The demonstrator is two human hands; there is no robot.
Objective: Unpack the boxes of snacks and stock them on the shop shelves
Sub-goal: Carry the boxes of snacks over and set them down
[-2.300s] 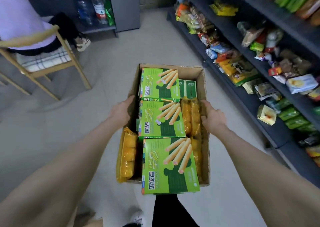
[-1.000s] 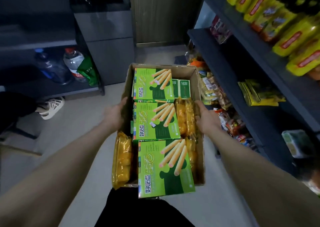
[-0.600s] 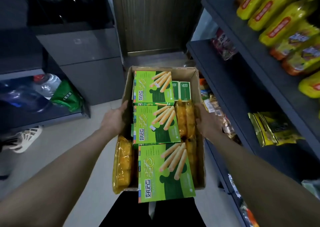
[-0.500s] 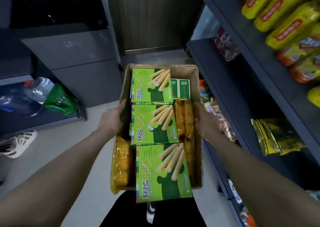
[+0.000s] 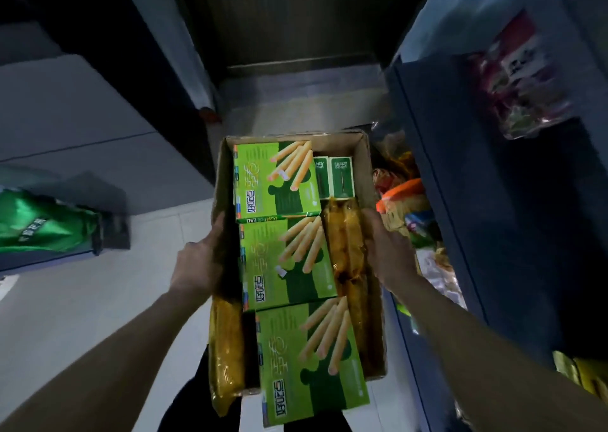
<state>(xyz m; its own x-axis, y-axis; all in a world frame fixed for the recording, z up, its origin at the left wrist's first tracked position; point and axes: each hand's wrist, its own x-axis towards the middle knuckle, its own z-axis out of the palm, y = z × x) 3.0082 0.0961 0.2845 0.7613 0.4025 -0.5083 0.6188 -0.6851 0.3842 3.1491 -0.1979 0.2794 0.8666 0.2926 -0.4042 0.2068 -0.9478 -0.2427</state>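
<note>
I carry an open cardboard box [image 5: 342, 142] in front of me, above the floor. My left hand [image 5: 200, 260] grips its left wall and my right hand [image 5: 386, 250] grips its right wall. Three green biscuit-stick boxes [image 5: 286, 263] lie in a row on top inside. Yellow snack packets [image 5: 345, 244] fill the right side, and another yellow packet [image 5: 225, 349] sticks out at the near left corner. Two small green boxes [image 5: 342, 178] stand at the far right corner.
Dark blue shop shelves [image 5: 437, 181] run along the right, with mixed snack bags [image 5: 408, 208] on a lower level and a packet [image 5: 523, 79] higher up. A grey cabinet [image 5: 65, 119] and a green bag [image 5: 39, 224] are on the left. A dark door stands ahead.
The view has swung away from the seated person and chair toward the aisle's end. The carton has come closer to the right-hand shelves. Both hands keep the same hold on its sides.
</note>
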